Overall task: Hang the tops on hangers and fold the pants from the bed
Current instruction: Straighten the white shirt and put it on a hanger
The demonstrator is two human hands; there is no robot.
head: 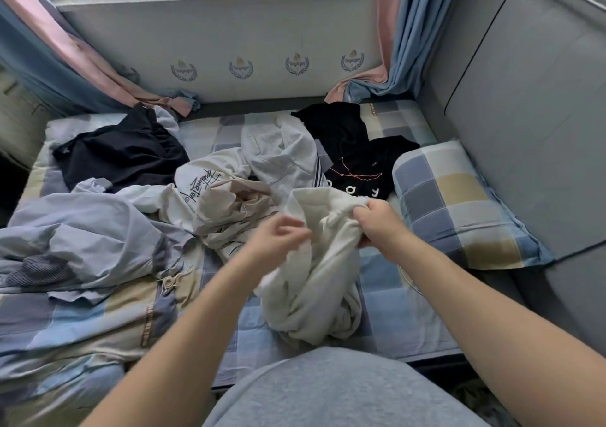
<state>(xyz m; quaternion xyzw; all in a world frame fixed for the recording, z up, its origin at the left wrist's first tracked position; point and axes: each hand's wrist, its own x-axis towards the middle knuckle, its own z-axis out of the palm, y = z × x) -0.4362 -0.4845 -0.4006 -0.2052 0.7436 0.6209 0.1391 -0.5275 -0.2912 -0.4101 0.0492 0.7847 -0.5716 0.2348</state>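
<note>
Cream fleecy garment, bunched, left of blue-checked fabric pillow; drooped below my right hand, clenched on its top; my left hand, hold unclear.

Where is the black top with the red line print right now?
Head view: the black top lies at the far right of the bed, between the white striped garment and the checked pillow.

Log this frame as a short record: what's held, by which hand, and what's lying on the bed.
held item: cream garment, bunched, partly lifted
right hand: grips its upper edge
left hand: at the fabric, grip unclear
lying on bed: black printed top, dark garment, pale blue shirt
</note>
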